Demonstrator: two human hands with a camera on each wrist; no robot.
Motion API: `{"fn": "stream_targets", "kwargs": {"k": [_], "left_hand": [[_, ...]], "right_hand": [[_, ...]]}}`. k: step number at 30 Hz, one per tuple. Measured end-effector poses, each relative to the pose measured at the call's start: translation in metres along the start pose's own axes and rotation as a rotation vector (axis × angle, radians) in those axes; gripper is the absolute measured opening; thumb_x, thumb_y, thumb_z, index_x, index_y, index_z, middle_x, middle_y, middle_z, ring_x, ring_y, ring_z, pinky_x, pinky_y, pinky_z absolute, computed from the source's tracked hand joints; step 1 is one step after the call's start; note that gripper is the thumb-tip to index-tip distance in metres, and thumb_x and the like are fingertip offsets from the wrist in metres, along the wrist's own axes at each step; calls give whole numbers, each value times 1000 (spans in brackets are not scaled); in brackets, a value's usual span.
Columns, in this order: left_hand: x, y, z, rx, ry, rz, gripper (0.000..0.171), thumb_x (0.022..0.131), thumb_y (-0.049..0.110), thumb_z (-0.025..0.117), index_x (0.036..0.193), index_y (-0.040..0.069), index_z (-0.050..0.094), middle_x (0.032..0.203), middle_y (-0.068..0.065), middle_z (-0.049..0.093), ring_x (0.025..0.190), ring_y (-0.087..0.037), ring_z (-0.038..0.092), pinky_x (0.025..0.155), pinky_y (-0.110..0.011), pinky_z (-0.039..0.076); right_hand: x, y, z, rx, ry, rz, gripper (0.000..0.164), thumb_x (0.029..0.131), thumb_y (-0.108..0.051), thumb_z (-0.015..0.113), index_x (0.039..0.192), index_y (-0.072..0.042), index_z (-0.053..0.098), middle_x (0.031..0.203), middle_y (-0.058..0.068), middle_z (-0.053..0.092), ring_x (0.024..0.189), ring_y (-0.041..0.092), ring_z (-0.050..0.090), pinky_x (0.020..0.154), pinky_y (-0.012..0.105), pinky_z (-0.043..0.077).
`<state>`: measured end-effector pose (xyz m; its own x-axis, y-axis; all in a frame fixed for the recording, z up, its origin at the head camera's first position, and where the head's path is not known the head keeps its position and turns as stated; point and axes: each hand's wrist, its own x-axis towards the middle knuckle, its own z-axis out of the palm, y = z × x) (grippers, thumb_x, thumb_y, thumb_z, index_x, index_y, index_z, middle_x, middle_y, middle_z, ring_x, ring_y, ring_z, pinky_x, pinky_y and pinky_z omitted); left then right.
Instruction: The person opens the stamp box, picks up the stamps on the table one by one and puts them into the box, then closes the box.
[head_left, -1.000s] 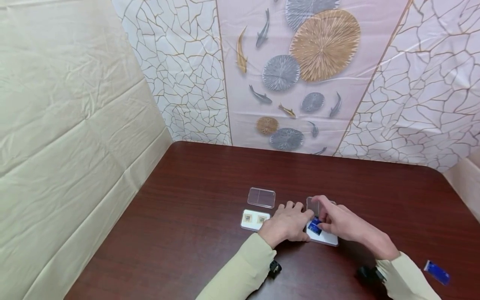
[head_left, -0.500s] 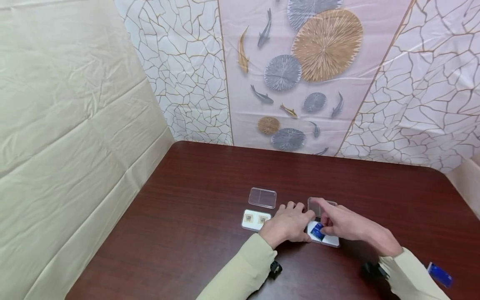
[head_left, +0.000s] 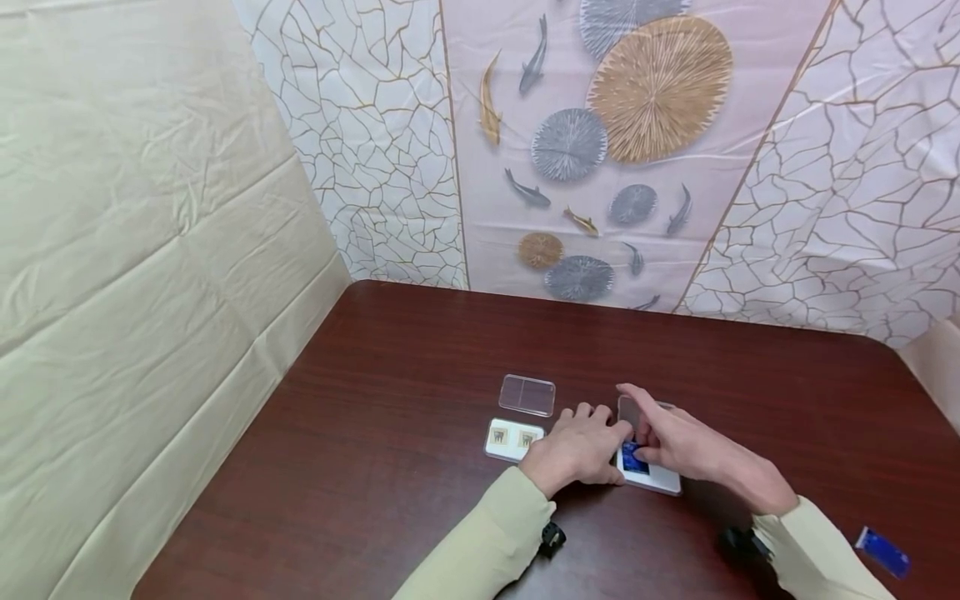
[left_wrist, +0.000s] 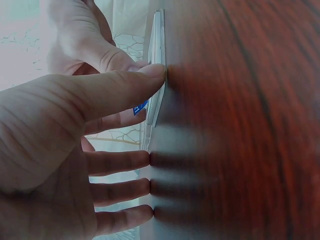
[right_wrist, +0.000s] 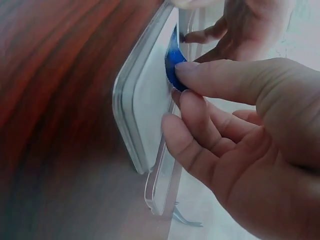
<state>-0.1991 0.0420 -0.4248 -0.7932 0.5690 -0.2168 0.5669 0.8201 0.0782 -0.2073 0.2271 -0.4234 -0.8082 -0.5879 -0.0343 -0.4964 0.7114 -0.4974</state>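
A shallow clear case (head_left: 663,481) with a white insert lies on the table under both hands. My right hand (head_left: 692,446) pinches a blue stamp-like piece with a toothed edge (right_wrist: 174,64) between thumb and fingertips, its sheet bowed in the right wrist view. From above, this piece overlaps the left part of the white insert. My left hand (head_left: 576,446) lies at the case's left side, fingers fairly straight. Its thumb (left_wrist: 135,82) presses against the case's edge, while three fingertips touch the table. A clear lid (head_left: 627,408) behind the case is partly hidden by my right hand.
To the left lies a second white-lined case (head_left: 513,446) bearing two small beige squares with dark pictures, partly covered by my left hand. Its clear lid (head_left: 527,396) sits just behind. A small blue packet (head_left: 883,552) lies by the right sleeve. A patterned cloth hangs behind the table.
The blue piece has turned from slanted to nearly square with the case, after a short shift right and back left. My right hand moved slightly with it; the left stays put.
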Motion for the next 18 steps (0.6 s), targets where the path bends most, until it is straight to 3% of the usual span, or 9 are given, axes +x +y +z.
{"fn": "stream_targets", "kwargs": {"k": [14,18], "left_hand": [[-1,1,0,-11,-3,-1,55,83,59,69,131,39,51,138,8,49,121,-16,46,98,-35,41],[-1,1,0,-14,6,4,54,83,58,70,130,39,51,137,7,50,120,-16,46,97,-34,41]], "right_hand": [[-5,-4,3,-24,36,75,75,83,-11,77,143,-9,33,81,-2,52,72,7,46,58,22,39],[-8,-5,-1,-19,30,91,70,85,-12,76,142,-11,36,79,-4,52,67,4,45,57,22,39]]}}
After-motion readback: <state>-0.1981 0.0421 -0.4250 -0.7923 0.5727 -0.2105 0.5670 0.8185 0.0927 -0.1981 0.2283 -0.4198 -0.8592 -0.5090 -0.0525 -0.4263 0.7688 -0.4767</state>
